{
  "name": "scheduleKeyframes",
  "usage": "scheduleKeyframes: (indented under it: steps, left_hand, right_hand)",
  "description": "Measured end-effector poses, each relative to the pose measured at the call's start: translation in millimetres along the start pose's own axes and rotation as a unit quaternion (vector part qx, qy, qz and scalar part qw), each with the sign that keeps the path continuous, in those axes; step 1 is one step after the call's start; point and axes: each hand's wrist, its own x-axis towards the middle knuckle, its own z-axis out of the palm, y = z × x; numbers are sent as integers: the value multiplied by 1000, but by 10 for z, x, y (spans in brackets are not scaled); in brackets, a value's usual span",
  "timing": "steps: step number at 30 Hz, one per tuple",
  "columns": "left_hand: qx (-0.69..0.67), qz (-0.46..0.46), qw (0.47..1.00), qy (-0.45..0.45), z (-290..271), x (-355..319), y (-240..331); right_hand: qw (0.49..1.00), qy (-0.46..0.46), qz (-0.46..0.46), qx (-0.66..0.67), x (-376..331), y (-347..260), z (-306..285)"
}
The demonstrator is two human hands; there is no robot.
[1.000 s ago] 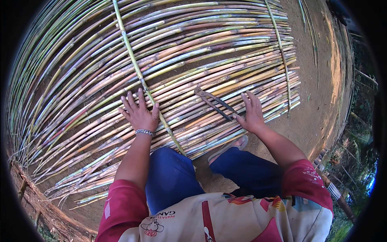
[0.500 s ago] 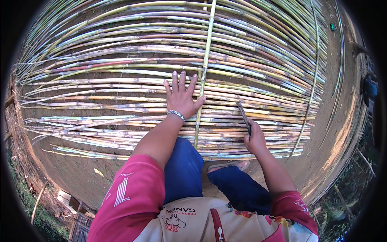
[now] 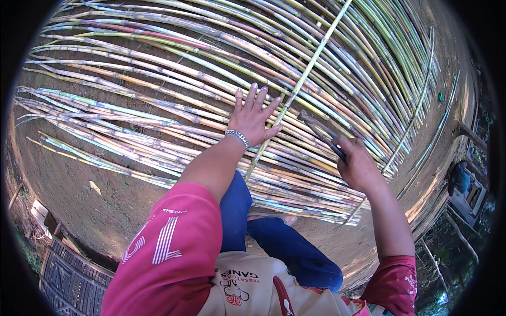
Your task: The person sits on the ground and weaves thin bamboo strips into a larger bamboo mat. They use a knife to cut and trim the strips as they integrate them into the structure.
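Head view: left hand (image 3: pixel 253 118) presses spread fingers on cane stalks (image 3: pixel 158 113); right hand (image 3: pixel 358 168) grips a knife (image 3: pixel 321 134)

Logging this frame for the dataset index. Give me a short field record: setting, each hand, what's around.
setting: outdoors, bare dirt ground
main surface: long mat of thin green, yellow and purplish cane stalks laid side by side
crosspiece: pale green stalk lying across the mat
left hand: flat, fingers spread, pressing on the stalks beside the crosspiece; metal bracelet on wrist
right hand: gripping a dark-handled knife-like tool, blade over the stalks
posture: crouched at the mat's edge, blue trousers
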Motion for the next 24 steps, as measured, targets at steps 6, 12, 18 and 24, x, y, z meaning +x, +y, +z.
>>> scheduleKeyframes:
  steps: [6,12,18,24]
  left_hand:
    - [10,2,1000,-8,-17,6,-8]
    - [1,8,1000,-6,17,2,-28]
    - [-9,9,1000,-21,-52,-10,-24]
    - [-5,7,1000,-17,-54,-18,-25]
  right_hand:
    - [960,-21,-41,-277,297,-145,-111]
    - [951,-34,-40,-305,394,-293,-121]
    - [913,-52,-39,-403,422,-468,-126]
    - [880,-88,-30,-467,459,-677,-144]
